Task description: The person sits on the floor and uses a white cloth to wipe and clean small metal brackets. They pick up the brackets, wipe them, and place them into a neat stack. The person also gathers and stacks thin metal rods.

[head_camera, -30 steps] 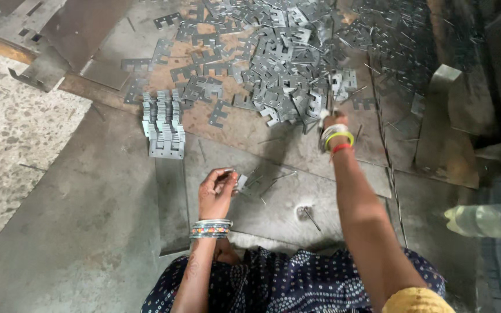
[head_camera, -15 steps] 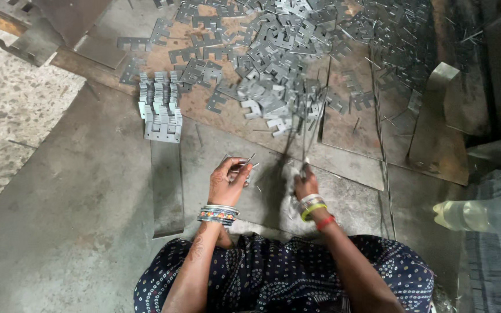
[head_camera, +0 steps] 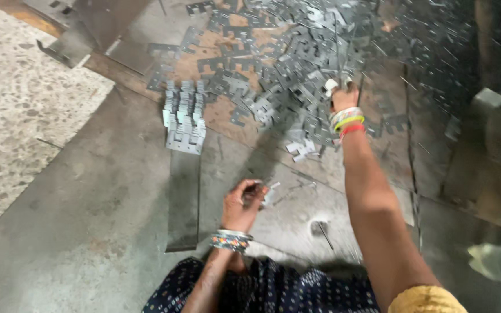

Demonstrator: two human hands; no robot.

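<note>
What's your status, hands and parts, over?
Right hand stretched into the loose pile of stamped metal pieces, fingers on them. Left hand near the lap, curled around a small piece. Neat stack beside, nothing blocking.

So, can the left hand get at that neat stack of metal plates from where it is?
Probably yes: the stack lies ahead and left of the left hand, with only bare floor between. But its fingers already hold a small metal piece.
</note>
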